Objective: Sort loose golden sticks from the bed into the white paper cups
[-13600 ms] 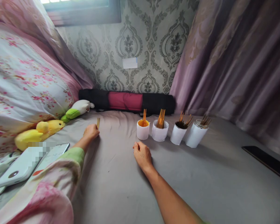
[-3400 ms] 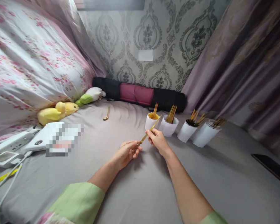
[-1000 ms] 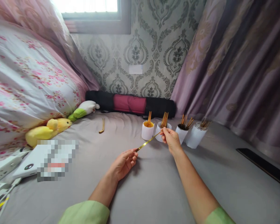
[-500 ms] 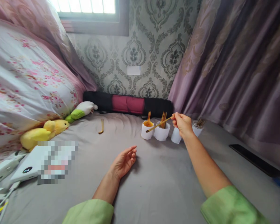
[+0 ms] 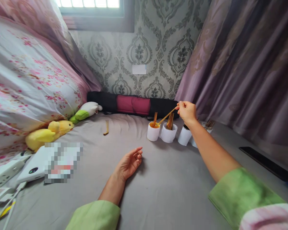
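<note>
My right hand (image 5: pixel 187 112) pinches one end of a thin golden-brown stick (image 5: pixel 167 116), which slants down to the left. Its lower end reaches into the opening of a white-wrapped cup (image 5: pixel 153 134) with an orange-yellow inside. Several similar sticks (image 5: pixel 155 117) stand in that cup. Beside it, a second white cup (image 5: pixel 168 134) holds a bunch of brown sticks (image 5: pixel 170 120). A third white cup (image 5: pixel 184 137) stands below my right hand; my forearm partly hides others further right. Palm up on the grey sheet, my left hand (image 5: pixel 131 163) lies empty, its fingers loosely bent and apart.
A golden stick with a bent end (image 5: pixel 107 127) lies left of the cups. A black and red roll (image 5: pixel 133 104) lies along the wall. Plush toys (image 5: pixel 48 131), a white power bank (image 5: pixel 33 166) and a power strip (image 5: pixel 4 174) are at left, a black phone-like slab (image 5: pixel 266 163) at right.
My right hand has risen slightly, and the stick's lower end has gone from in front of the first cup into its opening. My left hand stays put; the view has shifted a little.
</note>
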Action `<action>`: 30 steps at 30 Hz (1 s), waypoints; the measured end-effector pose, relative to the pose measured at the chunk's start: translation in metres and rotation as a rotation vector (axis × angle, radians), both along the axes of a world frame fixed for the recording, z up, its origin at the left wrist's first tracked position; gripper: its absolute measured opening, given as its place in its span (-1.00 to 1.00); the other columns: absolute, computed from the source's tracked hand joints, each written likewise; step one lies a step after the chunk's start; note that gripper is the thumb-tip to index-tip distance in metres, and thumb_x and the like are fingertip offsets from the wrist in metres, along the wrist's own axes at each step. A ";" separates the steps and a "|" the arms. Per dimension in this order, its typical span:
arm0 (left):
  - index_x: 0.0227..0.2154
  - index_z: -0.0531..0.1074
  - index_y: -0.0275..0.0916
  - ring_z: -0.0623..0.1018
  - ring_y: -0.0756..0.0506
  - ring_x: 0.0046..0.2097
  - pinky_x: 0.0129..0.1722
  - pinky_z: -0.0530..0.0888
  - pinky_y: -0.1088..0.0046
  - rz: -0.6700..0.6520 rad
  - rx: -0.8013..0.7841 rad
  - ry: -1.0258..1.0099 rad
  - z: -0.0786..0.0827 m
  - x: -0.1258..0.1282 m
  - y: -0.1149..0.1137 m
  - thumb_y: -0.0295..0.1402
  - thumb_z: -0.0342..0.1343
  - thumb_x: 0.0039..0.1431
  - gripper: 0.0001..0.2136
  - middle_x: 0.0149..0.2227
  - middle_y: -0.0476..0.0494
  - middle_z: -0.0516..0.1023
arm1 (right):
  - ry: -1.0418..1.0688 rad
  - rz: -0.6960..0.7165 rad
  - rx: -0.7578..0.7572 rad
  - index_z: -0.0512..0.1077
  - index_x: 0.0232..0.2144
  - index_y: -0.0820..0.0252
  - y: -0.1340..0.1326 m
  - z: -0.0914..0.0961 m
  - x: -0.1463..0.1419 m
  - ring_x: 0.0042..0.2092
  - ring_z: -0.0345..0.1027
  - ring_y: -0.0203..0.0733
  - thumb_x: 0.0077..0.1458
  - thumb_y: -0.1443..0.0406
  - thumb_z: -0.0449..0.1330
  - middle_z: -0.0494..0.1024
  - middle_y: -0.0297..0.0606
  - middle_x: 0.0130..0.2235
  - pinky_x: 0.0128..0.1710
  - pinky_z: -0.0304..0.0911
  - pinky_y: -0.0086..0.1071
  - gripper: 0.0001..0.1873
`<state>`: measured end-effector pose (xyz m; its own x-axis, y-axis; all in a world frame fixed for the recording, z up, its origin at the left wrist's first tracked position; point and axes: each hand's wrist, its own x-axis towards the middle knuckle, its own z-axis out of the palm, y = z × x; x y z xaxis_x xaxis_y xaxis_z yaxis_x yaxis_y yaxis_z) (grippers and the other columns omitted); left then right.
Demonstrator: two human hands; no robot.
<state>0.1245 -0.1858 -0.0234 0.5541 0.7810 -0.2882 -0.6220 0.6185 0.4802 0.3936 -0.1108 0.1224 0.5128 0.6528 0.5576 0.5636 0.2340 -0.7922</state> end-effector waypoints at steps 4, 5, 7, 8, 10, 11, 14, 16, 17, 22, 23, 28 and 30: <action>-0.27 0.34 -0.39 0.38 0.11 -0.50 -0.57 0.34 0.65 -0.008 -0.004 -0.015 -0.001 -0.001 0.001 -0.51 0.04 0.02 -0.83 -0.45 -0.08 0.38 | -0.171 -0.003 -0.019 0.39 -0.44 0.27 0.004 0.002 -0.011 -0.64 0.21 -0.44 0.05 0.15 -0.02 0.48 -0.29 -0.54 -0.60 0.11 -0.54 -0.68; -0.27 0.34 -0.39 0.38 0.11 -0.50 -0.57 0.34 0.65 -0.009 -0.006 -0.017 -0.001 -0.001 0.001 -0.51 0.04 0.02 -0.83 -0.45 -0.08 0.38 | -0.190 0.011 -0.039 0.39 -0.44 0.27 0.005 0.003 -0.014 -0.64 0.21 -0.43 0.05 0.16 -0.03 0.48 -0.28 -0.53 -0.59 0.12 -0.54 -0.69; -0.28 0.35 -0.39 0.37 0.11 -0.50 -0.57 0.35 0.65 -0.011 -0.008 -0.020 -0.001 -0.001 0.000 -0.52 0.03 0.02 -0.84 -0.46 -0.08 0.38 | -0.224 0.042 -0.073 0.39 -0.44 0.27 0.007 0.004 -0.021 -0.65 0.22 -0.43 0.05 0.18 -0.03 0.49 -0.28 -0.53 -0.60 0.12 -0.54 -0.70; -0.29 0.35 -0.39 0.37 0.11 -0.50 -0.57 0.35 0.65 -0.012 -0.007 -0.022 0.000 -0.001 0.000 -0.52 0.03 0.02 -0.84 -0.46 -0.08 0.38 | -0.245 0.058 -0.085 0.39 -0.45 0.27 0.008 0.004 -0.023 -0.65 0.22 -0.43 0.06 0.19 -0.03 0.49 -0.28 -0.53 -0.61 0.11 -0.54 -0.71; -0.29 0.35 -0.39 0.37 0.12 -0.51 -0.57 0.34 0.65 -0.013 -0.008 -0.023 0.000 -0.001 0.000 -0.52 0.03 0.02 -0.84 -0.46 -0.08 0.38 | -0.291 0.087 -0.109 0.40 -0.47 0.27 0.012 0.004 -0.028 -0.65 0.21 -0.43 0.05 0.23 -0.02 0.48 -0.29 -0.55 -0.60 0.12 -0.55 -0.73; -0.29 0.35 -0.39 0.37 0.12 -0.51 -0.58 0.34 0.65 -0.012 -0.008 -0.021 0.000 -0.001 0.000 -0.52 0.03 0.02 -0.84 -0.46 -0.08 0.38 | -0.311 0.100 -0.124 0.40 -0.48 0.27 0.014 0.004 -0.031 -0.65 0.21 -0.44 0.05 0.24 -0.02 0.48 -0.30 -0.55 -0.60 0.12 -0.55 -0.74; -0.29 0.34 -0.40 0.37 0.11 -0.52 -0.59 0.33 0.65 -0.008 -0.010 -0.015 0.000 0.000 0.001 -0.52 0.03 0.02 -0.84 -0.47 -0.08 0.38 | -0.349 0.131 -0.188 0.40 -0.48 0.26 0.021 0.004 -0.036 -0.65 0.22 -0.44 0.04 0.26 -0.02 0.49 -0.31 -0.55 -0.59 0.13 -0.56 -0.75; -0.28 0.34 -0.40 0.37 0.11 -0.52 -0.59 0.34 0.65 -0.007 -0.008 -0.018 0.000 0.000 0.001 -0.52 0.02 0.03 -0.84 -0.47 -0.08 0.38 | -0.375 0.151 -0.223 0.40 -0.47 0.26 0.025 0.003 -0.040 -0.65 0.23 -0.44 0.04 0.26 -0.03 0.49 -0.32 -0.55 -0.58 0.14 -0.57 -0.75; -0.27 0.34 -0.40 0.37 0.11 -0.52 -0.59 0.34 0.65 -0.007 -0.007 -0.020 0.000 0.000 0.001 -0.52 0.02 0.02 -0.83 -0.46 -0.09 0.38 | -0.389 0.161 -0.238 0.41 -0.47 0.26 0.026 0.002 -0.042 -0.64 0.24 -0.44 0.05 0.26 -0.03 0.49 -0.33 -0.55 -0.57 0.15 -0.57 -0.75; -0.27 0.33 -0.42 0.37 0.11 -0.51 -0.60 0.33 0.65 0.000 -0.011 -0.012 0.000 0.000 0.000 -0.53 0.03 0.01 -0.82 -0.47 -0.09 0.38 | -0.431 0.221 -0.309 0.41 -0.45 0.26 0.030 -0.002 -0.051 -0.60 0.28 -0.43 0.05 0.28 -0.03 0.50 -0.30 -0.52 -0.57 0.15 -0.59 -0.75; -0.27 0.33 -0.42 0.37 0.11 -0.52 -0.60 0.33 0.65 0.004 -0.012 -0.007 0.000 0.000 0.000 -0.53 0.03 0.01 -0.82 -0.47 -0.09 0.38 | -0.438 0.234 -0.318 0.41 -0.45 0.26 0.031 -0.003 -0.053 -0.59 0.28 -0.43 0.05 0.28 -0.04 0.50 -0.30 -0.52 -0.56 0.15 -0.59 -0.75; -0.27 0.34 -0.40 0.36 0.11 -0.52 -0.59 0.33 0.65 0.004 -0.021 -0.007 0.002 0.000 -0.001 -0.53 0.02 0.02 -0.83 -0.46 -0.09 0.38 | -0.475 0.257 -0.348 0.41 -0.45 0.26 0.037 -0.008 -0.058 -0.53 0.31 -0.42 0.05 0.29 -0.04 0.50 -0.32 -0.51 -0.46 0.18 -0.58 -0.75; -0.27 0.34 -0.40 0.36 0.11 -0.52 -0.59 0.33 0.64 0.005 -0.021 -0.006 0.002 0.000 -0.001 -0.52 0.03 0.02 -0.83 -0.46 -0.09 0.38 | -0.485 0.264 -0.359 0.42 -0.45 0.25 0.040 -0.010 -0.059 -0.51 0.32 -0.41 0.04 0.30 -0.04 0.50 -0.33 -0.50 -0.43 0.18 -0.57 -0.75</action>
<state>0.1248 -0.1866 -0.0211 0.5518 0.7776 -0.3013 -0.6282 0.6252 0.4631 0.3350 -0.0712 0.1128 0.0556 0.9105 0.4097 0.8362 0.1818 -0.5174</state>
